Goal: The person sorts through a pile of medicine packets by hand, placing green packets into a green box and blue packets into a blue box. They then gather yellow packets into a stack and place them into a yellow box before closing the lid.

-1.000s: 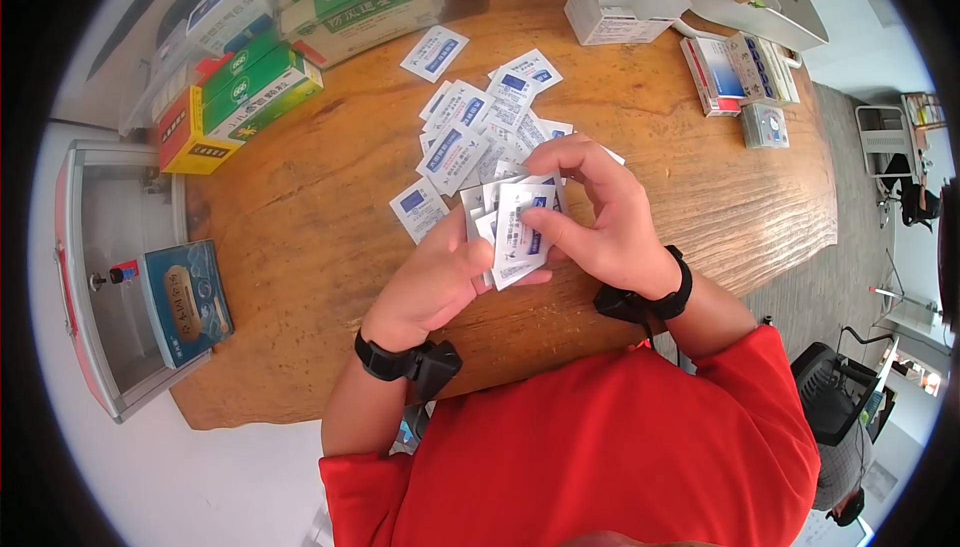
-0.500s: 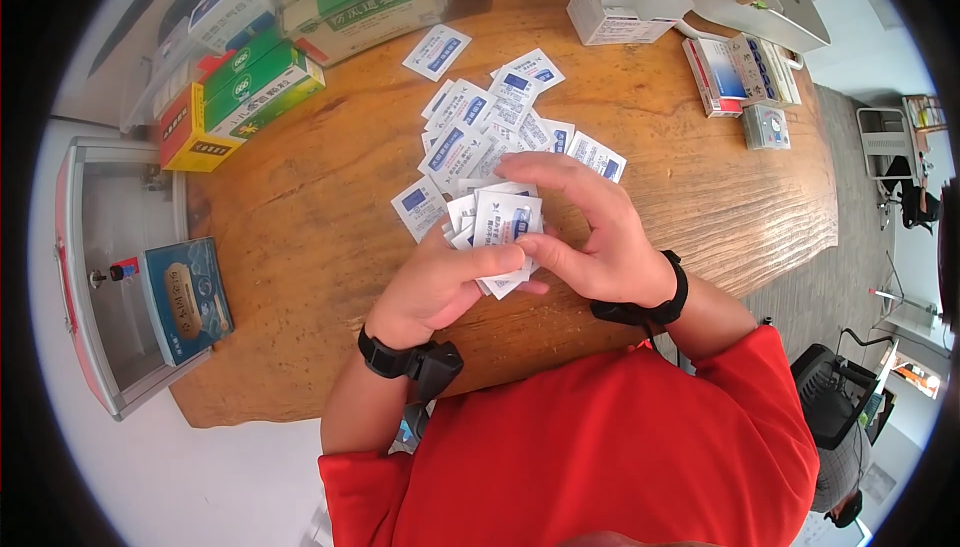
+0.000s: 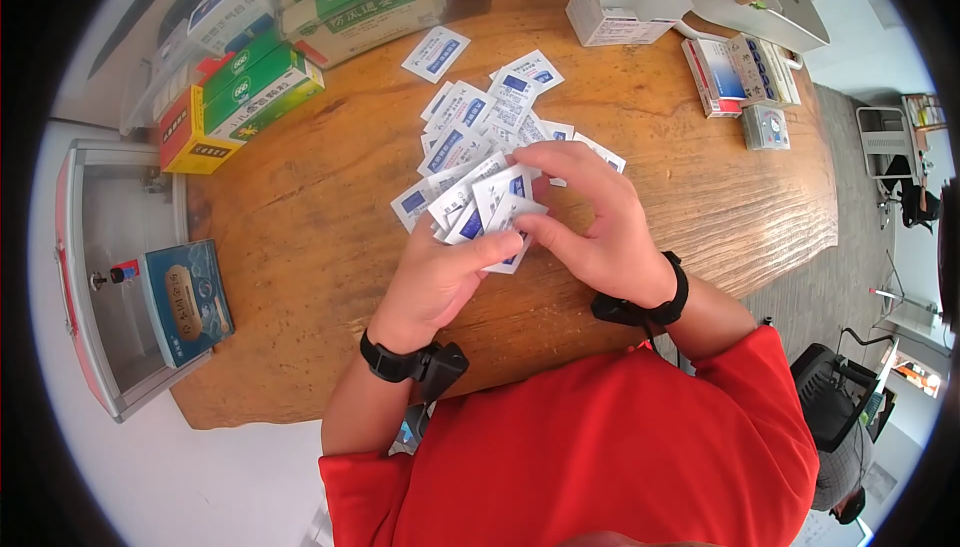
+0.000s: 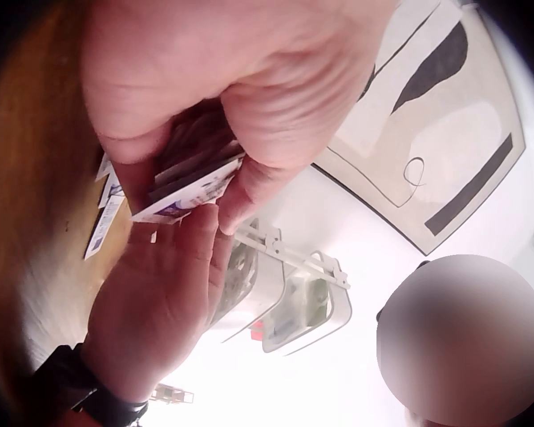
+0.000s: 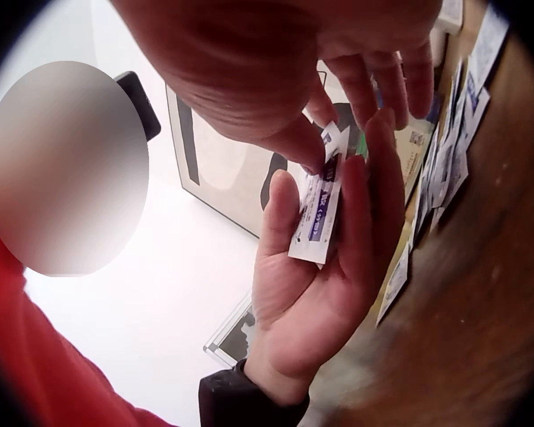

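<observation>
In the head view my left hand [image 3: 425,282] grips a fanned stack of small white and blue sachets [image 3: 490,187], its thumb pressed across the lower part. My right hand [image 3: 605,232] is at the stack's right side, thumb and index finger pinching the top sachet [image 3: 515,209]. The right wrist view shows the sachet stack [image 5: 319,213] standing on edge in the left palm, with the right fingertips at its upper end. Just beyond both hands, a loose pile of similar sachets [image 3: 460,107] lies on the wooden table [image 3: 320,197].
A single sachet [image 3: 436,53] lies behind the pile. Green and yellow medicine boxes [image 3: 240,97] stand at the left, above a blue box [image 3: 187,302]. An open white carton [image 3: 625,12] is at the back, and small boxes [image 3: 740,72] sit at the right.
The stack was drawn in and squared up half a second ago; now its sachets are fanned wider and moved slightly up. The right thumb and index finger shifted over the top ones.
</observation>
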### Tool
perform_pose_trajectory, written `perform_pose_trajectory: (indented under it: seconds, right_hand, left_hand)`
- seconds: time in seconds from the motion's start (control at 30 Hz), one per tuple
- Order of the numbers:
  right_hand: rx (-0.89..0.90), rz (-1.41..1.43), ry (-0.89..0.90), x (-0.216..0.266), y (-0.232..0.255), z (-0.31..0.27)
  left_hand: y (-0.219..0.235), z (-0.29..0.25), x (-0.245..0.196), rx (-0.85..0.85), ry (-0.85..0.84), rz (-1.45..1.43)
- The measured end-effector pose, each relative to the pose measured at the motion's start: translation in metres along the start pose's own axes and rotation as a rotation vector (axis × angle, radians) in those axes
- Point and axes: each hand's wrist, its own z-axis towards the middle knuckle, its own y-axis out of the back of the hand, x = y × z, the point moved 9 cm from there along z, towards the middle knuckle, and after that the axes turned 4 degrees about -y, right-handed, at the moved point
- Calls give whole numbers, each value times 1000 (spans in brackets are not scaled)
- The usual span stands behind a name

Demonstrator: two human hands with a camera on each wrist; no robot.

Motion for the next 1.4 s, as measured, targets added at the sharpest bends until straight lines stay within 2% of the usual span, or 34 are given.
perform_pose_trajectory:
  seconds: [0.07, 0.13, 0.23, 0.43, 0.77, 0.9, 1.03, 1.13, 1.2, 1.23, 1.3, 1.33, 1.4]
  right_hand:
    - [5, 71, -21, -2, -1, -2]
    - [45, 42, -23, -2, -3, -2]
    - [22, -47, 61, 3, -1, -1]
    - [-66, -71, 11, -2, 7, 0]
    - [-37, -137, 52, -3, 4, -3]
    - [-40, -115, 53, 0, 3, -2]
    - [-45, -119, 32, -3, 3, -2]
    - [-18, -121, 71, 0, 2, -2]
    - [-2, -110, 91, 4, 2, -2]
    - [14, -98, 111, 8, 1, -2]
    - [27, -66, 86, 11, 2, -1]
    - [42, -34, 62, 10, 1, -1]
    - [26, 33, 49, 7, -1, -2]
  left_hand:
    - [0, -1, 1, -2, 5, -11]
    - [-3, -3, 9, -3, 129, -50]
    - [-7, -2, 7, 20, 106, -97]
    - [2, 1, 5, -15, 90, -56]
    - [2, -1, 3, -49, -18, 67]
    - [-4, -5, 6, 10, 29, 31]
    - [-3, -7, 10, -7, 84, 77]
    - [-3, -7, 9, -10, 114, 41]
    - [-1, -9, 14, 16, 168, -160]
    - [1, -9, 14, 16, 168, -159]
    - [5, -6, 15, 8, 177, -301]
    - [4, -4, 12, 62, 171, -342]
    - [5, -2, 11, 48, 138, -351]
